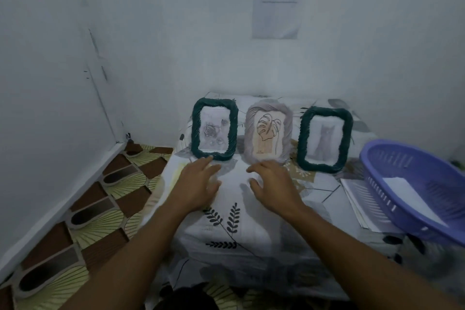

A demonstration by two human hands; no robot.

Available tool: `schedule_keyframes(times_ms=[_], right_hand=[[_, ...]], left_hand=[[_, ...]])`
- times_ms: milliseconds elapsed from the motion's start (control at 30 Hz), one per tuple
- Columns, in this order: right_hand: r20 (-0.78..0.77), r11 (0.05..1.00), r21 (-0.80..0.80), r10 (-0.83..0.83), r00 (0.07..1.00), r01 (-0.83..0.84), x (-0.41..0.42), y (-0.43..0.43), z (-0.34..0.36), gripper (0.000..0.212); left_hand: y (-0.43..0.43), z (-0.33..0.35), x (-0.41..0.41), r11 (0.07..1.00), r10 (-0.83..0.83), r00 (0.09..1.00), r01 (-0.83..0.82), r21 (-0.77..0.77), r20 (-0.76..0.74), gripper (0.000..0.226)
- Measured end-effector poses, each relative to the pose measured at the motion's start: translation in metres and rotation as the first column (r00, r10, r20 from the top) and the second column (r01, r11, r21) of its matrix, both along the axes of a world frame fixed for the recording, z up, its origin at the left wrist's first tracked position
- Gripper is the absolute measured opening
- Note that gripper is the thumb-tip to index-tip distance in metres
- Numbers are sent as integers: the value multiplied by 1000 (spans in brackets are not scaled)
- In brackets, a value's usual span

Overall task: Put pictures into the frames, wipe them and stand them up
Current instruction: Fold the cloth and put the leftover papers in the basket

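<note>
While they hover over the leaf-print cloth-covered surface (pixel 226 234), left hand (pixel 198 184) and right hand (pixel 274 184) are loosely spread, holding nothing. At 12 o'clock stand three filled frames: dark-green rope-edged rose frame (pixel 214 132), grey wavy leaf-drawing frame (pixel 268 132), and dark-green rope-edged cat frame (pixel 324 139) at 2 o'clock. Task looks nearly done; wiping can't be told. Purple plastic basket (pixel 415 191) with paper at 3 o'clock.

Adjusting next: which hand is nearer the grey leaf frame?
Right. The right hand is in front of the grey leaf frame; the left hand is further left, by the green rose frame.
</note>
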State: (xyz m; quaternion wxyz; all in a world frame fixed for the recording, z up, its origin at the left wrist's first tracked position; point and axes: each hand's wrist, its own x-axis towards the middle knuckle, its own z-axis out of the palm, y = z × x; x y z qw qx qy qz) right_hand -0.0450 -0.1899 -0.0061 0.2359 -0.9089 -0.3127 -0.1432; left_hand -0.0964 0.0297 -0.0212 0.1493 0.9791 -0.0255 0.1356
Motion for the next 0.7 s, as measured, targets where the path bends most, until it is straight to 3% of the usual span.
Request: schedule_keyframes(times_ms=[200, 333, 500, 700], right_hand=[[181, 964, -146, -195, 964, 222, -5, -126, 42, 32], [224, 906, -187, -336, 915, 379, -15, -210, 49, 39], [-12, 888, -334, -340, 940, 317, -23, -275, 35, 52], [91, 872, -354, -327, 941, 337, -18, -299, 18, 50]], left_hand=[[-109, -5, 22, 977, -203, 978, 199, -82, -53, 47], [-172, -16, 29, 959, -282, 957, 280, -37, -65, 46], [-228, -28, 42, 967, -234, 946, 251, 49, -225, 56], [-281, -24, 69, 988, -152, 937, 151, -26, -316, 67]])
